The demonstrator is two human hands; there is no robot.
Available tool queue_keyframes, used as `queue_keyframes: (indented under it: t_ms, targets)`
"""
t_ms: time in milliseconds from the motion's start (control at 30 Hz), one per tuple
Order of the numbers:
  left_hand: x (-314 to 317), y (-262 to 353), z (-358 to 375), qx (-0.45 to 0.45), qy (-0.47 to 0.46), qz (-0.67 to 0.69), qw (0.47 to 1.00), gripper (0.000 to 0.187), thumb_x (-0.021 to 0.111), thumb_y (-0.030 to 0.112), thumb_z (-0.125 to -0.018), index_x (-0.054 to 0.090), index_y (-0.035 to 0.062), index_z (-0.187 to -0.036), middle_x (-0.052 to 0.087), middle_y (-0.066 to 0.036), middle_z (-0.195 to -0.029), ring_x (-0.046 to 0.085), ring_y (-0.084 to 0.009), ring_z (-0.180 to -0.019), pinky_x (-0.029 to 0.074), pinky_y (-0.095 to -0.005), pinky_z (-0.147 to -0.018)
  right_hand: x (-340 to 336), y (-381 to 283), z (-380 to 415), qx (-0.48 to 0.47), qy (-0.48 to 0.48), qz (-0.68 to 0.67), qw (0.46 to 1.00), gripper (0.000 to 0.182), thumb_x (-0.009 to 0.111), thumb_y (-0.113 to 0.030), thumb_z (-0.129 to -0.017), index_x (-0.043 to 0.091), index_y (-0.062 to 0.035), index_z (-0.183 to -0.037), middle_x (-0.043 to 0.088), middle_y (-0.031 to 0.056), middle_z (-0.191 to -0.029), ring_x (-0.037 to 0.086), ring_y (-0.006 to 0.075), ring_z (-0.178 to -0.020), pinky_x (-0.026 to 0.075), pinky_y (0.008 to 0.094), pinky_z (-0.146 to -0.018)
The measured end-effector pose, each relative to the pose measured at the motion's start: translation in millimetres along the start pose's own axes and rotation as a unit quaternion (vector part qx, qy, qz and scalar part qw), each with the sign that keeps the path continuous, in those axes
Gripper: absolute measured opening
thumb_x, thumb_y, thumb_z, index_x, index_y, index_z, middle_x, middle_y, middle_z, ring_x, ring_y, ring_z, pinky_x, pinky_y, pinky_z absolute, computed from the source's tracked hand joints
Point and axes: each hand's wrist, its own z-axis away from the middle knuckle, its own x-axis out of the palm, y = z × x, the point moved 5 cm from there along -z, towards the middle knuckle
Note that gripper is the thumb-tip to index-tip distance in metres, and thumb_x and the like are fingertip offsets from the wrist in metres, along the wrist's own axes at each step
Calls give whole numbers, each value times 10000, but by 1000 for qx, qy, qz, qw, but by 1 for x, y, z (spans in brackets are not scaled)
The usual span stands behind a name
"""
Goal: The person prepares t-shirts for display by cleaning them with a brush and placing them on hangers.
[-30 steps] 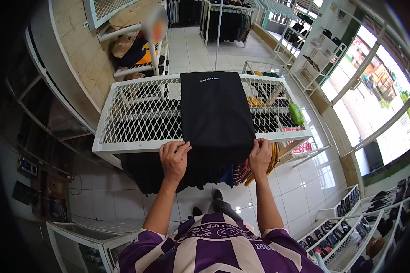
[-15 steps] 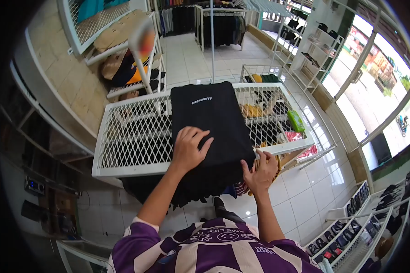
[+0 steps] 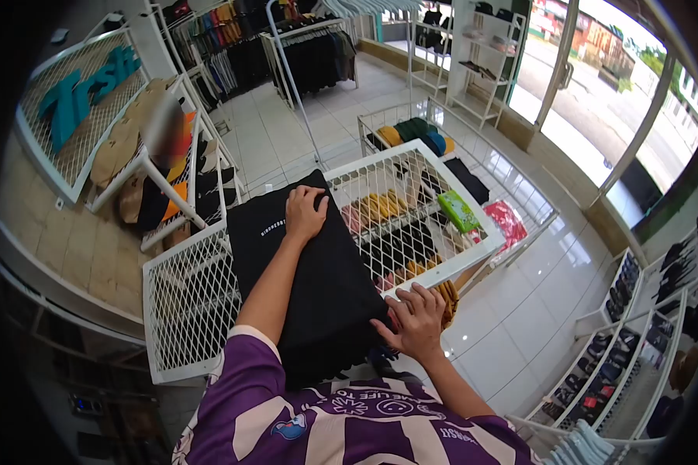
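A folded black shirt (image 3: pixel 310 271) with small white lettering lies across a white mesh-topped table (image 3: pixel 473 249), its near end hanging over the front edge. My left hand (image 3: pixel 305 215) rests on the shirt's far part, just right of the lettering, fingers stretched toward the far edge and thumb apart. At the near right corner is my right hand (image 3: pixel 416 322), fingers spread over the table's rim and thumb against the shirt's side. Neither hand grips the cloth visibly. More dark cloth shows beneath the shirt's near end, partly hidden.
A green packet (image 3: pixel 459 211) lies on the mesh at the right. Below the mesh are folded yellow clothes (image 3: pixel 384 205). Caps fill a rack (image 3: pixel 171 178) at the left. Shelves of small dark goods (image 3: pixel 597 372) stand at the right. A thin metal pole (image 3: pixel 295 93) rises behind the table.
My left hand has slid from the shirt's middle to its far edge. My right hand stays by the near right corner. The view has turned, shifting the table leftward.
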Motion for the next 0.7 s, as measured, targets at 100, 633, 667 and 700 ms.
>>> queue_keyframes:
  t_ms: [100, 633, 667, 700]
  targets:
    - [0, -2, 5, -2, 3, 14, 1000, 249, 733, 280, -929, 773, 111, -1107, 656, -87, -1106, 617, -313, -1093, 498, -437, -988, -2, 2, -4, 3, -7, -28, 1000, 461, 845, -514, -788, 771, -151, -1062, 675, 69, -1110, 566, 323, -1228, 338, 531, -1108]
    - [4, -10, 8, 9, -5, 90, 996, 248, 727, 263, -913, 765, 108, -1103, 632, -80, -1109, 588, -296, -1127, 466, -451, -1004, 4, -8, -9, 20, -5, 28, 999, 408, 802, -462, -829, 758, -96, -1005, 669, 103, -1072, 618, 330, -1123, 398, 546, -1095]
    - [4, -10, 8, 15, 4, 88, 996, 247, 724, 258, -914, 764, 106, -1105, 631, -79, -1110, 587, -297, -1127, 465, -453, -1007, 7, -3, -8, 20, -12, 0, 1000, 403, 803, -447, -831, 751, -85, -1000, 665, 115, -1070, 618, 348, -1113, 425, 534, -1075]
    - [3, -8, 7, 20, 12, 86, 996, 246, 722, 254, -914, 763, 105, -1106, 631, -79, -1112, 586, -297, -1127, 464, -455, -1010, 6, -2, -10, 22, -19, -28, 999, 398, 804, -433, -833, 744, -74, -994, 661, 127, -1069, 618, 365, -1103, 452, 522, -1054]
